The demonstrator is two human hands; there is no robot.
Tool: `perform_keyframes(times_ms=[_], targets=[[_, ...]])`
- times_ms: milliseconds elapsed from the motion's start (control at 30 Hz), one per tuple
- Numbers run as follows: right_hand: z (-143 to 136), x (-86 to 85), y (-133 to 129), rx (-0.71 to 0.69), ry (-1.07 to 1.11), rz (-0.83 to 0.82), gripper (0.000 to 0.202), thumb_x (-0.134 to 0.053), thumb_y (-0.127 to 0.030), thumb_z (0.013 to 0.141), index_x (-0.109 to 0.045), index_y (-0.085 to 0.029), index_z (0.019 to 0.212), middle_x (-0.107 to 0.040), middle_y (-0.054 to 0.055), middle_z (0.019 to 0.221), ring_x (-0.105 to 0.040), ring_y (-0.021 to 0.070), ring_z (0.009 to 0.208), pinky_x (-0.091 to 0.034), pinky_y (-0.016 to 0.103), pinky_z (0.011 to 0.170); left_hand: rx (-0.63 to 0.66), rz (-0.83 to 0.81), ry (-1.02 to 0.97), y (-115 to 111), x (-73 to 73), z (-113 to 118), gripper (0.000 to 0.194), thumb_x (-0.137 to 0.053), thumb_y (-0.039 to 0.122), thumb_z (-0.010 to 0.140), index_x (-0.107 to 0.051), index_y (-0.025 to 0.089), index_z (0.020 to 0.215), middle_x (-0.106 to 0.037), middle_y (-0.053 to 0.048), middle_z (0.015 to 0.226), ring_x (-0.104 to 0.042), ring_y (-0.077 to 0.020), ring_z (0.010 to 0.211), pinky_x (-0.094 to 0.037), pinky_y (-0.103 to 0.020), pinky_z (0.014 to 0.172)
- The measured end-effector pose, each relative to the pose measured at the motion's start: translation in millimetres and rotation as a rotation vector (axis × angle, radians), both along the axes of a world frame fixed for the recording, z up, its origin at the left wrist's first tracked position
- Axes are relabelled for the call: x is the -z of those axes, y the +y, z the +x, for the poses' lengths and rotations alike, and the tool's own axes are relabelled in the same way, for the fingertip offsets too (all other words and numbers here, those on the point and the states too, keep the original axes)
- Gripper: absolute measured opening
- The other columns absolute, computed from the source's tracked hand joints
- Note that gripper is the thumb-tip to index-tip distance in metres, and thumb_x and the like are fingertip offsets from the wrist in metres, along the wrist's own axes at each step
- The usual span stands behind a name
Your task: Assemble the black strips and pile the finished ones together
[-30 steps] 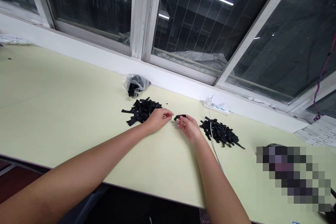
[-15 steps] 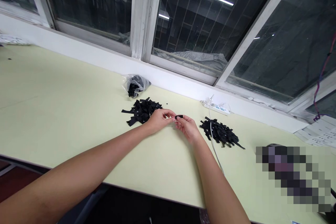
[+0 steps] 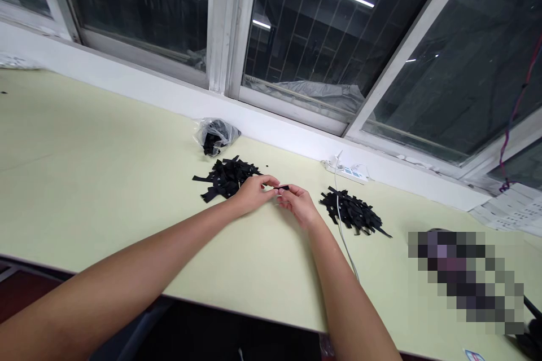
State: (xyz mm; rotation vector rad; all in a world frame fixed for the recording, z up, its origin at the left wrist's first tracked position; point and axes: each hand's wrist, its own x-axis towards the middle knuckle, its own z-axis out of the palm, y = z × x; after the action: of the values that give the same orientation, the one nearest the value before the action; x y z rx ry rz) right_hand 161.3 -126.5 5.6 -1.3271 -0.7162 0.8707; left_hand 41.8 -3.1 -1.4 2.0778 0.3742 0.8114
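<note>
Working over table, showing open room toward front edge and far left. Hovering between left pile and right pile. Pinching with right hand; curling left hand opposite, can't tell if gripping. Showing sticker bottom right, too small to read. Holding strip at right fingertips, aiming long axis roughly left-right.

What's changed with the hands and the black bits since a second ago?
The right hand has moved toward the left hand, still holding a small black strip. The gap has closed: the left fingertips are now at the strip's end, though whether they grip it is unclear. The left black pile, right black pile and clear bag stayed put.
</note>
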Motion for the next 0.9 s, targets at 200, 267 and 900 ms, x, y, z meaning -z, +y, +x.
perform_keyframes(times_ms=[200, 267, 900], targets=[[0.3, 2.7, 0.9, -0.004, -0.051, 0.018, 0.035, -0.083, -0.044, 0.061, -0.073, -0.02, 0.085, -0.069, 0.003, 0.085, -0.06, 0.0143, 0.072, -0.049, 0.028, 0.067, 0.037, -0.139, -0.039, 3.5, 2.0, 2.1, 0.021, -0.073, 0.032, 0.074, -0.07, 0.014, 0.085, -0.073, -0.006, 0.084, -0.066, -0.0176, 0.079, -0.052, -0.031, 0.077], [0.5, 3.5, 1.0, -0.004, -0.059, 0.024, 0.035, -0.082, -0.044, 0.062, -0.074, -0.02, 0.085, -0.069, 0.003, 0.086, -0.06, 0.0142, 0.072, -0.049, 0.028, 0.066, 0.042, -0.18, -0.058, 5.3, 4.7, 3.7, 0.022, -0.075, 0.032, 0.072, -0.069, 0.014, 0.083, -0.071, -0.005, 0.081, -0.065, -0.0167, 0.076, -0.053, -0.031, 0.075], [-0.2, 3.4, 1.2, -0.001, -0.104, 0.016, 0.036, -0.081, -0.048, 0.064, -0.075, -0.021, 0.087, -0.07, 0.003, 0.085, -0.061, 0.0148, 0.073, -0.048, 0.026, 0.066, 0.103, -0.344, -0.008, 0.2, 0.5, 1.3, 0.029, -0.073, 0.037, 0.073, -0.073, 0.012, 0.088, -0.071, -0.006, 0.079, -0.063, -0.0148, 0.069, -0.046, -0.025, 0.06]])
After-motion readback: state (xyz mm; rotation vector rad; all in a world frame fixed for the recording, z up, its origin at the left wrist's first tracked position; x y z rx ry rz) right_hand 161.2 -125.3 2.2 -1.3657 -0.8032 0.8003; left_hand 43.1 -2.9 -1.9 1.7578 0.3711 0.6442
